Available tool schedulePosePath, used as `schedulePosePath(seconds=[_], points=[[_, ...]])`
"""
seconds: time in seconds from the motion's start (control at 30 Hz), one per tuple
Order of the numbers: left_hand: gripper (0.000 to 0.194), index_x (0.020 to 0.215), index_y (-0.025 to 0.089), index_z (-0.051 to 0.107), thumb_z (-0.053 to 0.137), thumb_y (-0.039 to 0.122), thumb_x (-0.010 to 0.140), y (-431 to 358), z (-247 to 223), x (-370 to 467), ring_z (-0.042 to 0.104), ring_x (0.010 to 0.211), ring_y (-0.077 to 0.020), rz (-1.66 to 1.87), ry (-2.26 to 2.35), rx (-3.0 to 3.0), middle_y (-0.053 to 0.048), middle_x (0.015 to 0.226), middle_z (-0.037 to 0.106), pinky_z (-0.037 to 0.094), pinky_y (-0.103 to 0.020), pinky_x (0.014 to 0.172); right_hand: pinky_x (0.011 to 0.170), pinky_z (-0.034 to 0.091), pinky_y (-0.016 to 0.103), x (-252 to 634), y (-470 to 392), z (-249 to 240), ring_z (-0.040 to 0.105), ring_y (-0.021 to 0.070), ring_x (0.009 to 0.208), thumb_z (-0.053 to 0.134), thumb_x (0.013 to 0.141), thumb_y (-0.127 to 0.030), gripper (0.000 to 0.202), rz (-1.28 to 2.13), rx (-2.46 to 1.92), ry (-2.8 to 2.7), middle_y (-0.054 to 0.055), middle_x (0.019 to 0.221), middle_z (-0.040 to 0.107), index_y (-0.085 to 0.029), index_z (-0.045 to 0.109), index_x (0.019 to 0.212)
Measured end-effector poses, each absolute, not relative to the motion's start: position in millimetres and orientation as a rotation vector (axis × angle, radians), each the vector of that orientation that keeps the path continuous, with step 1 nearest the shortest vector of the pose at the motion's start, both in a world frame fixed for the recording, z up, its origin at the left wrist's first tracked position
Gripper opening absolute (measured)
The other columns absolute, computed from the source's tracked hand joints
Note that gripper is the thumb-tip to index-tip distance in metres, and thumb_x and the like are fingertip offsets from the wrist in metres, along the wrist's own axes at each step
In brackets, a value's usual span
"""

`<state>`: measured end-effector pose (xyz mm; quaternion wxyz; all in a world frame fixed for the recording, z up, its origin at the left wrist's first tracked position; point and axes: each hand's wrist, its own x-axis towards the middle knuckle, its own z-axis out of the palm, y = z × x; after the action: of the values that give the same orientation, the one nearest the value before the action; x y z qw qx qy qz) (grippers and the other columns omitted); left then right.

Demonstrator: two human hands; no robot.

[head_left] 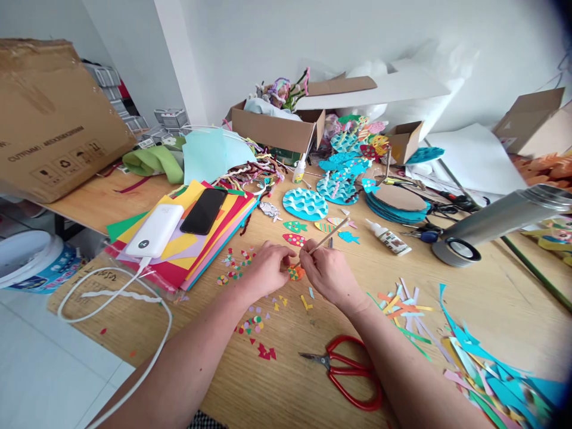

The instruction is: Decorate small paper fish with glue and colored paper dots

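Note:
My right hand (329,273) is closed around a thin wooden stick (328,236), whose upper end points away to the right. Just left of it, my left hand (268,267) has its fingers curled together at the edge of a small orange paper fish (295,273), which is partly hidden between the hands. Beyond the hands lie a red dotted paper fish (294,239), a green one (295,226), a striped one (328,227) and a blue one (348,237). Tiny paper dots (252,325) and triangles are scattered beside my left forearm. Red-handled scissors (344,369) rest between my forearms.
Coloured paper sheets (223,238) carry a power bank (155,231) and a phone (204,211) at left. A glue bottle (388,237), blue wave discs (305,204) and a steel flask (500,217) stand or lie rightward. Paper strips (487,369) cover the right front.

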<state>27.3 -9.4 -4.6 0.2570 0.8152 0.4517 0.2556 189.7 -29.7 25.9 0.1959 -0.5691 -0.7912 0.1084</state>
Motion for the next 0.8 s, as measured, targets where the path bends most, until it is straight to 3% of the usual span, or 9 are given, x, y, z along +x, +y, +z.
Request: schedulePosePath(seconds=[0.8], points=[[0.032, 0.091, 0.019, 0.069, 0.06, 0.0, 0.068, -9.7, -2.4, 26.8, 0.059, 0.088, -0.0215, 0.665, 1.236, 2.234, 0.001, 0.081, 0.069, 0.045, -0.03, 0.079, 0.055, 0.031, 0.025, 188.9, -30.3, 26.5, 0.059, 0.0159, 0.054, 0.033, 0.093, -0.026, 0.026, 0.269, -1.592, -2.227, 0.003, 0.061, 0.06, -0.021, 0.049, 0.073]])
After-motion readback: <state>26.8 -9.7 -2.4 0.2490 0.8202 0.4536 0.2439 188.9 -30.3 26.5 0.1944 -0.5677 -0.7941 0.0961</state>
